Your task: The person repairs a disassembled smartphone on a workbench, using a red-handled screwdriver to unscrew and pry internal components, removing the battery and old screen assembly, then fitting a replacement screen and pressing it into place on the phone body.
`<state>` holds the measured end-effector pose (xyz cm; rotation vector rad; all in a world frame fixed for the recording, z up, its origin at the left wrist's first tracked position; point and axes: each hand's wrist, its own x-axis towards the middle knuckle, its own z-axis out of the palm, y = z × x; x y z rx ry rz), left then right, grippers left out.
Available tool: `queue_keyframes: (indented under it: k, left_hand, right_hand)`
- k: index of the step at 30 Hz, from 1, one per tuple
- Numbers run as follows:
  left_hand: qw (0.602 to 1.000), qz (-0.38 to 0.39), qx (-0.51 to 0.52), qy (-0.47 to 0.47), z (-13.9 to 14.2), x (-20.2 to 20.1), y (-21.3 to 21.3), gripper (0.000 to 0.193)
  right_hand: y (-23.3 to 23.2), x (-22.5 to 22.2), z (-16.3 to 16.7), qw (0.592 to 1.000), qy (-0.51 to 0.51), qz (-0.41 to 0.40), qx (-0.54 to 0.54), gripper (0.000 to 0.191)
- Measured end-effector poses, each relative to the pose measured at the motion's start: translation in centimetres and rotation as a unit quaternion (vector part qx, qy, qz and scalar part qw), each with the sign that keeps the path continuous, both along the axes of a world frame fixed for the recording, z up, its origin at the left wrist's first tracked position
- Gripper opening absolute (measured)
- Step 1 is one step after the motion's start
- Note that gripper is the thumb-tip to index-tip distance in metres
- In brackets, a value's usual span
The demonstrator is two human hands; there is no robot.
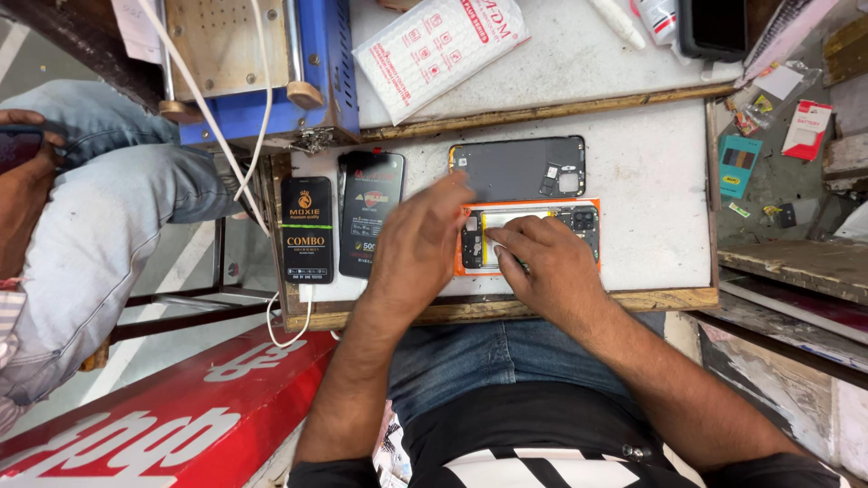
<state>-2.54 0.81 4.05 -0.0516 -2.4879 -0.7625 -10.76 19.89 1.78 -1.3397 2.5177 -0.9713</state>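
Risk: right hand (542, 262), fingers curled narrow on the opened orange-framed phone (529, 237) at bench centre, could slip and gouge exposed parts, apparently while the flat, empty left hand (418, 239) steadies its 9 o'clock end.

Opened orange-framed phone (529, 237) lies flat, insides up, on white worktop (651, 181).

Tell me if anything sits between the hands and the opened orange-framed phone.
Nothing visible does. The right hand already rests on the opened phone, and the left hand lies over its left end. The grey back cover lies just beyond it, clear of both.
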Motion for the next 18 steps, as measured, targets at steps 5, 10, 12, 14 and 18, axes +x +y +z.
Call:
queue_keyframes:
  k: [5, 10, 12, 14, 18]
  left_hand:
    - [0.993, 0.086, -0.038, -0.065, -0.01, -0.14, -0.15, 0.042]
    - [0.996, 0.022, 0.028, -0.079, -0.14, -0.05, 0.0, 0.036]
    - [0.987, 0.118, -0.026, -0.104, -0.35, -0.22, 0.14, 0.043]
    - [0.995, 0.053, 0.037, -0.077, -0.44, -0.18, 0.12, 0.041]
    - [0.998, 0.024, 0.0, -0.05, -0.26, -0.33, 0.05, 0.032]
  right_hand:
    - [0.07, -0.01, 0.32, 1.0, 0.015, 0.003, -0.018, 0.027]
    - [-0.04, 0.1, 0.71, 1.0, -0.001, -0.005, -0.016, 0.024]
    - [-0.1, 0.03, 0.73, 1.0, 0.013, 0.003, -0.02, 0.027]
    - [-0.11, 0.03, 0.72, 1.0, 0.002, 0.003, -0.004, 0.028]
    - [-0.21, 0.0, 0.68, 1.0, 0.009, -0.002, -0.024, 0.024]
